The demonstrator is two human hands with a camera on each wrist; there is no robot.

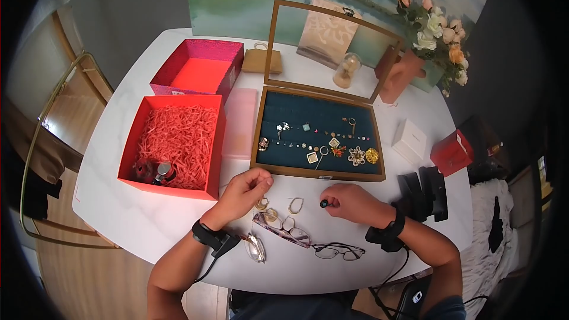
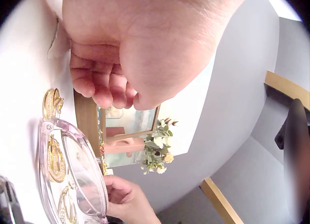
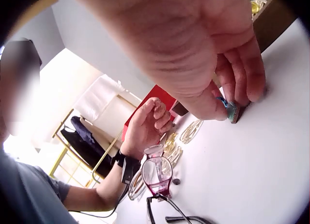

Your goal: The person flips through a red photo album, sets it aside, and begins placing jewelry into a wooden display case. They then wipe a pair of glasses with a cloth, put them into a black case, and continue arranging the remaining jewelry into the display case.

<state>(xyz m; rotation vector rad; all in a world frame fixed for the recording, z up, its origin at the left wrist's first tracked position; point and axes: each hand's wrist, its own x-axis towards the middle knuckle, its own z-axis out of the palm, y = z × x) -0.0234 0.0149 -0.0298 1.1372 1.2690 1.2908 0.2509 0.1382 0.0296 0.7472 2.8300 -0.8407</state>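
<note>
In the head view my right hand point(image 1: 354, 204) pinches a small dark piece point(image 1: 324, 204) just in front of the jewelry case point(image 1: 323, 172). The right wrist view shows this piece as teal with a brown edge, low over the white table point(image 3: 271, 161); its kind cannot be made out. My left hand point(image 1: 242, 195) lies by the case's front left corner, fingers loosely curled, nothing visible in them. Between the hands are gold hoop earrings point(image 1: 296, 205). Nearer me lie pink-framed glasses point(image 1: 281, 231), dark-rimmed glasses point(image 1: 338, 253) and a folded pair of glasses point(image 1: 255, 248).
The case's glass lid point(image 1: 274, 41) stands raised; brooches, rings and earrings lie on its dark lining. Left are a red box point(image 1: 216, 172) of shredded paper and a pink box point(image 1: 231, 65). Rightward stand a white box point(image 1: 409, 141), a red box point(image 1: 451, 153) and black holders point(image 1: 421, 192).
</note>
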